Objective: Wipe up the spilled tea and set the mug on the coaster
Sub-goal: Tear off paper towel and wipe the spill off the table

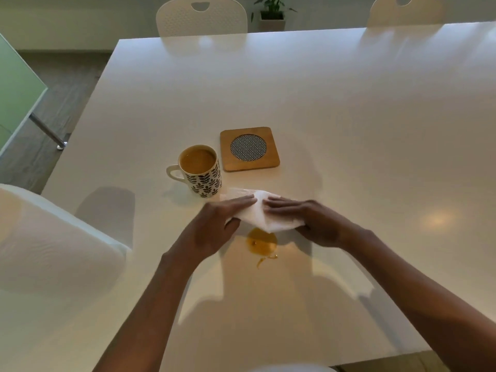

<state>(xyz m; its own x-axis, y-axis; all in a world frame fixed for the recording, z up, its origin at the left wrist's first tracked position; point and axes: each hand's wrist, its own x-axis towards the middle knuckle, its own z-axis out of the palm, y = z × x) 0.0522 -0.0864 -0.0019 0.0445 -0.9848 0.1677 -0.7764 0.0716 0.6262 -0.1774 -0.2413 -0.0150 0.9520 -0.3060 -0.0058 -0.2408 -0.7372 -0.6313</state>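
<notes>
I have both hands on a folded white paper towel (264, 216) in the middle of the surface (349, 116). My left hand (212, 226) grips the towel's left end: the fingers lie straight along the top and the thumb is tucked under the edge, so the paper is pinched between them. My right hand (311, 222) lies on the towel's right half with its fingers straight and flat on top. I cannot make out its thumb.

The spilled tea (261, 244) is an amber puddle just on the near side of both hands, between my wrists. The towel's lowest corner overlaps its far rim, and a thin trickle trails off its near edge.

The mug (202, 171) stands upright just beyond the fingertips of my left hand. It is white with a dark leaf print, its handle points left, and it is nearly full of tea. The towel's far corner lies close beside its base.

The coaster (249, 149), a square wooden one with a round woven insert, lies beyond both hands, just right of the mug. Nothing is on it.

Past the far edge stand two white chairs (201, 20) and a potted plant (271, 9).
</notes>
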